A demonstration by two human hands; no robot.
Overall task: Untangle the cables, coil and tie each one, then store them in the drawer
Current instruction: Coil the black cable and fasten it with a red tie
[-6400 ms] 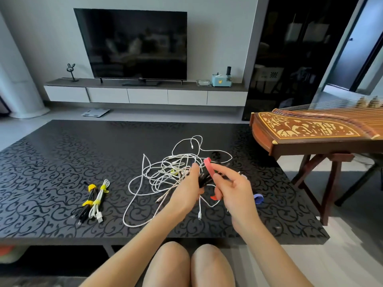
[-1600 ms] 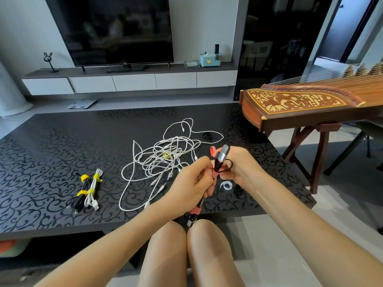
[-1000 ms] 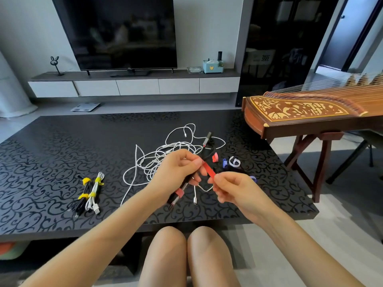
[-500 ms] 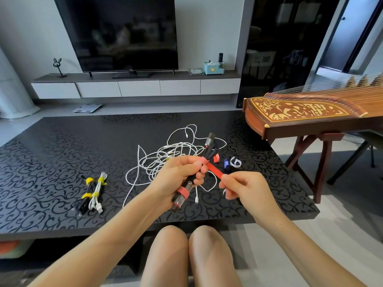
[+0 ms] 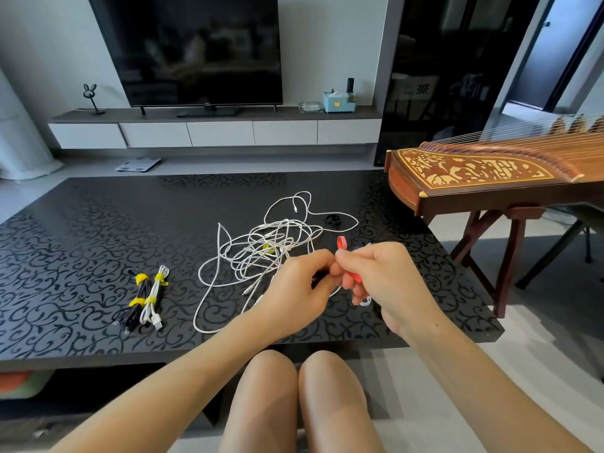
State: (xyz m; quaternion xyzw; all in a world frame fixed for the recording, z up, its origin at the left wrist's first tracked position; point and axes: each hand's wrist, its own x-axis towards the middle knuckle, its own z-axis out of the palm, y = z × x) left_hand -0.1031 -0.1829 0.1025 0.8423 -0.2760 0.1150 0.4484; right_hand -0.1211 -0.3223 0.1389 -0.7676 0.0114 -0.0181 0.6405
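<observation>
My left hand [image 5: 299,289] grips a coiled black cable [image 5: 319,275], which is mostly hidden inside the fist. My right hand [image 5: 380,277] pinches a red tie strap [image 5: 354,276] close against that cable, and the two hands touch. A tangle of white cables [image 5: 261,253] lies on the black patterned table [image 5: 81,230] just beyond my hands. At the left lie two tied bundles, a black bundle [image 5: 135,302] and a white bundle [image 5: 153,297], each held by yellow ties.
A loose red tie [image 5: 341,241] and a black tie [image 5: 332,220] lie past my hands. A wooden zither on a stand [image 5: 490,178] juts in at the right, close to the table corner. A TV console with drawers [image 5: 219,132] runs along the far wall.
My right hand has come in from the right with the red strap until it meets my left hand. The black cable, which stuck out of my left fist before, is now almost covered.
</observation>
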